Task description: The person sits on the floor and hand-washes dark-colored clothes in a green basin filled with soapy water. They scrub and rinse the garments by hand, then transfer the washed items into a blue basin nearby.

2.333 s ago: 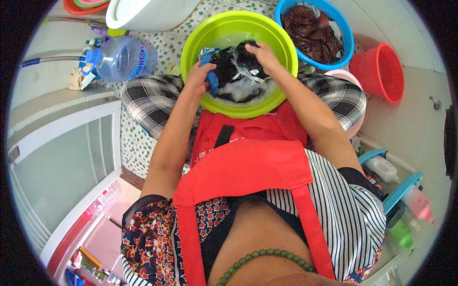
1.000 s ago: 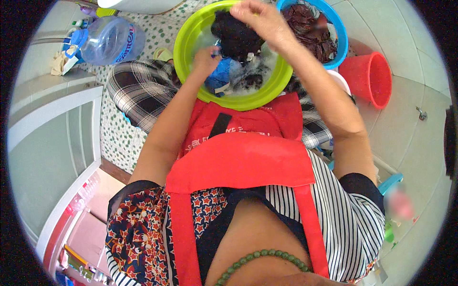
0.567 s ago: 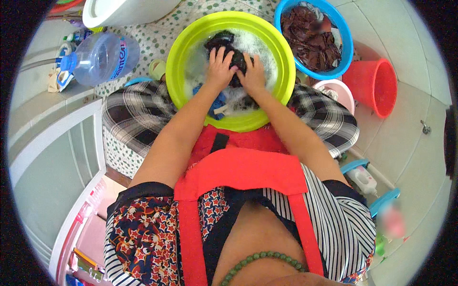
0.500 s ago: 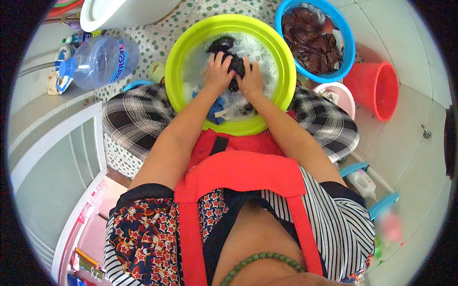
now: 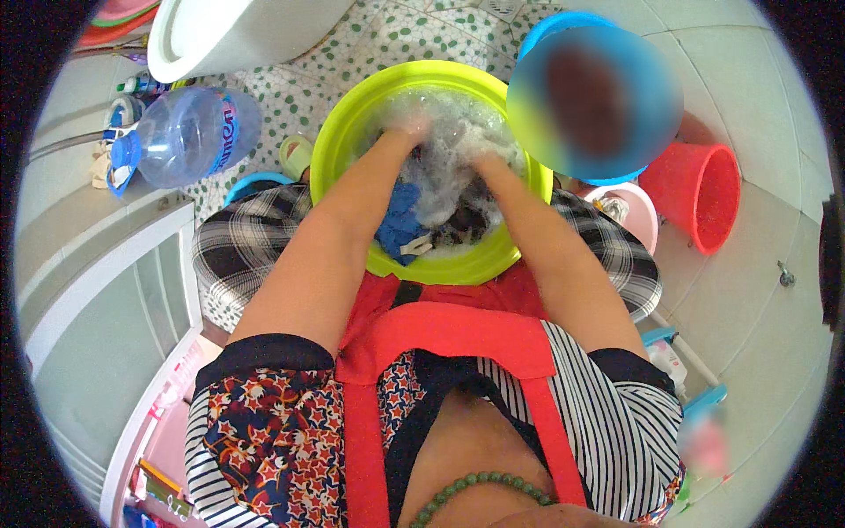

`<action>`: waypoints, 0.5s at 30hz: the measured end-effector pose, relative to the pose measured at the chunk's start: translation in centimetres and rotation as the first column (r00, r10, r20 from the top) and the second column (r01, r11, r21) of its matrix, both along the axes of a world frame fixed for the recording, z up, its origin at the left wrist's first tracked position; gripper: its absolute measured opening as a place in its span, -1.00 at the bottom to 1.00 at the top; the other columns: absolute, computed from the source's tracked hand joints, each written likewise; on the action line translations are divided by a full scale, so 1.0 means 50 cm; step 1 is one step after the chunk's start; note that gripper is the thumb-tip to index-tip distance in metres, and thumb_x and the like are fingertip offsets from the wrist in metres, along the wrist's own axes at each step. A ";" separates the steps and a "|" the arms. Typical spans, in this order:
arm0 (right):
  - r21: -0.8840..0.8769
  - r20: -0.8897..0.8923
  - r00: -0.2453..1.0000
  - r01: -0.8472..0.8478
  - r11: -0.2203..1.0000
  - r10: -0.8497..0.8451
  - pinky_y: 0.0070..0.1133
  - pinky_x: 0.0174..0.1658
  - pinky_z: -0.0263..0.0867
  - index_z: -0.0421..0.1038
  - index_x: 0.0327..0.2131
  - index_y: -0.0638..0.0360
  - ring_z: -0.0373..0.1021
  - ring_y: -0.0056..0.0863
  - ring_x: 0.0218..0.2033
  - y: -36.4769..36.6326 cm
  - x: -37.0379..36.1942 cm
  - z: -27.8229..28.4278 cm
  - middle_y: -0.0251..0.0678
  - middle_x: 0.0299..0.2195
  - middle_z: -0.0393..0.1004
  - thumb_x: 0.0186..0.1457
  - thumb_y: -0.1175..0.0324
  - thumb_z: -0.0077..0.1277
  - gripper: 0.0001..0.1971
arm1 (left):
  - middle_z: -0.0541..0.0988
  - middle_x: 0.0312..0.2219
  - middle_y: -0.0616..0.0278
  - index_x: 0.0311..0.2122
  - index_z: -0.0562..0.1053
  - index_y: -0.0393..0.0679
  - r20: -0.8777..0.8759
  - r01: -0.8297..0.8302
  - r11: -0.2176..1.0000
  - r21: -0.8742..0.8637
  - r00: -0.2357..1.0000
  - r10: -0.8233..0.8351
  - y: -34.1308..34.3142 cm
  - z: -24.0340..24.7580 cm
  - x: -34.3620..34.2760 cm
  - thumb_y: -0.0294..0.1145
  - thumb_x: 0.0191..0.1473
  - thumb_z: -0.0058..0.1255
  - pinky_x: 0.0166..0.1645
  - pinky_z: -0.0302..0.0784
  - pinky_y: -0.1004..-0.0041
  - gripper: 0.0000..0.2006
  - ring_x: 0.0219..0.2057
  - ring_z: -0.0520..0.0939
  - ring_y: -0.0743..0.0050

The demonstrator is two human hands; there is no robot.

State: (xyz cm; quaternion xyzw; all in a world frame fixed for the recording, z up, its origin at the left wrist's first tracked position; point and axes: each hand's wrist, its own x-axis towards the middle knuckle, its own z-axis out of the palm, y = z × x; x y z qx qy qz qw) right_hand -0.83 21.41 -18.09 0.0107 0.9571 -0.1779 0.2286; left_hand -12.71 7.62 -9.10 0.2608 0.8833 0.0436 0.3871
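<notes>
Both my hands reach into a lime-green basin [image 5: 327, 158] of foamy water between my knees. My left hand [image 5: 410, 130] is sunk in the suds at the far left, only its back and wrist showing. Froth also covers much of my right hand [image 5: 482, 157], on the right side of the basin. The fingers of both are hidden, and so is whatever they touch. Nearer to me, a blue cloth [image 5: 400, 220] lies wet in the water, with a small whitish strip [image 5: 415, 246] beside it. Dark fabric [image 5: 468, 222] shows through the foam to its right.
A blue basin [image 5: 563, 21], mostly blurred, stands at the far right, beside a red bucket [image 5: 682, 189] and a pale pink basin [image 5: 647, 216]. Left lie a clear water jug [image 5: 189, 136] and a white tub [image 5: 198, 53]. A glass-paned door [image 5: 114, 308] stands near left.
My hands have left the black cloth they were pressing together and moved apart, sinking into the suds. The black cloth is now out of sight at that spot, and foam has spread.
</notes>
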 end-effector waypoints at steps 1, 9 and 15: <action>-0.150 0.166 0.983 0.097 0.984 -0.072 -0.26 -0.02 0.26 0.31 0.00 0.15 0.34 -0.10 -0.07 -0.009 -0.042 0.128 -0.03 -0.10 0.39 -0.15 -0.05 0.08 -0.34 | 0.41 0.01 -0.02 0.03 0.37 -0.11 0.010 -0.017 1.000 0.019 1.000 0.017 -0.018 -0.055 -0.024 -0.04 0.16 -0.41 0.17 0.18 0.17 -0.51 0.09 0.36 0.10; -0.481 -0.293 0.819 0.319 0.817 -0.493 -0.31 -0.12 0.29 0.32 -0.03 0.16 0.38 -0.07 -0.17 -0.085 0.030 0.334 -0.05 -0.24 0.44 -0.14 -0.13 0.11 -0.31 | 0.32 0.05 -0.03 0.06 0.33 -0.15 0.388 -0.668 0.513 0.539 0.738 0.552 -0.092 0.048 -0.021 0.18 0.09 -0.25 0.13 0.15 0.11 -0.38 0.06 0.32 -0.02; -0.332 -0.487 0.656 0.472 0.817 -0.577 -0.25 -0.02 0.21 0.35 -0.02 0.02 0.27 -0.04 -0.07 -0.109 0.081 0.235 -0.04 0.01 0.26 -0.02 0.03 0.03 -0.51 | 0.19 0.13 0.18 -0.01 0.38 0.11 -0.378 -0.232 0.880 0.413 0.836 0.398 -0.086 0.060 0.166 0.06 0.02 -0.06 0.06 0.03 -0.30 -0.55 0.15 0.13 -0.18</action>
